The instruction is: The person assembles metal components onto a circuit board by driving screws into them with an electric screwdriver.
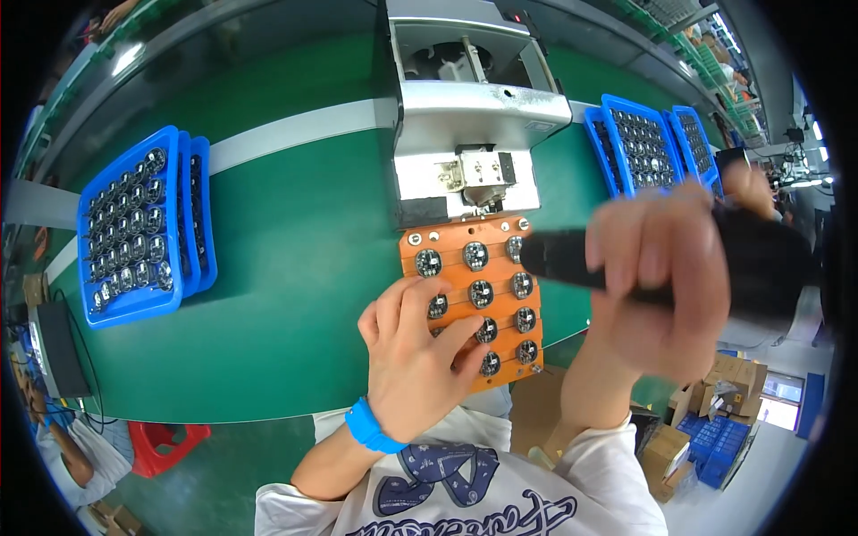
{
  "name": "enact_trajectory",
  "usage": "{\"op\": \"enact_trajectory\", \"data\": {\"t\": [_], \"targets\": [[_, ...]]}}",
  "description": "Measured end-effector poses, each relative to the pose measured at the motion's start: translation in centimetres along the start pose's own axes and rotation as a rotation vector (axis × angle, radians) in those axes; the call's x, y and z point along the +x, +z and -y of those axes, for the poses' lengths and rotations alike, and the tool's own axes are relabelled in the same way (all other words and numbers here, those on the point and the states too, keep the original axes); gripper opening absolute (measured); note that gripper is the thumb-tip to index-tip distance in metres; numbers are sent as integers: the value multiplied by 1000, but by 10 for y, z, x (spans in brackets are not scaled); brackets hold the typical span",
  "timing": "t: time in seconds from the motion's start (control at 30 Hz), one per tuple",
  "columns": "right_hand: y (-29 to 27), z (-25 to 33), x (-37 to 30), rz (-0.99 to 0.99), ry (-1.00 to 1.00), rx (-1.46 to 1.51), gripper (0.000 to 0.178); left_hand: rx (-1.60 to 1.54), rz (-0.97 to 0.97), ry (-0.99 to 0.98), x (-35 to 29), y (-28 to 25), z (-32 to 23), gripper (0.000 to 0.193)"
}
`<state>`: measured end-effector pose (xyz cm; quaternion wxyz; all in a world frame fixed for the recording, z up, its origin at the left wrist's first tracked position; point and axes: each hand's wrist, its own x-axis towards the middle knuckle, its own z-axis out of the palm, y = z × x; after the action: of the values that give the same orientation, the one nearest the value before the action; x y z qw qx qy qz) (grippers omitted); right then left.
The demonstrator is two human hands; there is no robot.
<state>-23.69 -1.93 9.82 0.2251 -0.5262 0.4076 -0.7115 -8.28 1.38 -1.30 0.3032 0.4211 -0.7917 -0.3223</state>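
An orange fixture board lies on the green bench in front of me, with rows of small round black and silver parts set in it. My right hand, blurred by motion, is closed around a black tool that looks like an electric screwdriver. The tapered end of this tool reaches over the board's right side, beside a round part in the row farthest from me. My left hand rests on the board's left half, fingers spread over the parts; some of them are hidden under it.
A grey metal machine stands at the board's far edge. Blue trays of round parts are stacked at left, more blue trays at far right. A red stool and cardboard boxes are beyond the bench.
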Motion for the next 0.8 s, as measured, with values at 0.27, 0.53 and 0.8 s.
{"op": "enact_trajectory", "data": {"t": [0.27, 0.53, 0.8], "targets": [[24, -24, 51, 100, 24, -121, 28, -31, -127, -10, -6, -17, 3, 31], [15, 10, -10, -186, 157, -108, 33, -42, -1, -4, -16, -21, -1, 42], [-22, 32, -95, -88, 120, -65, 34, 26, 55, 82, -26, -8, -1, 48]]}}
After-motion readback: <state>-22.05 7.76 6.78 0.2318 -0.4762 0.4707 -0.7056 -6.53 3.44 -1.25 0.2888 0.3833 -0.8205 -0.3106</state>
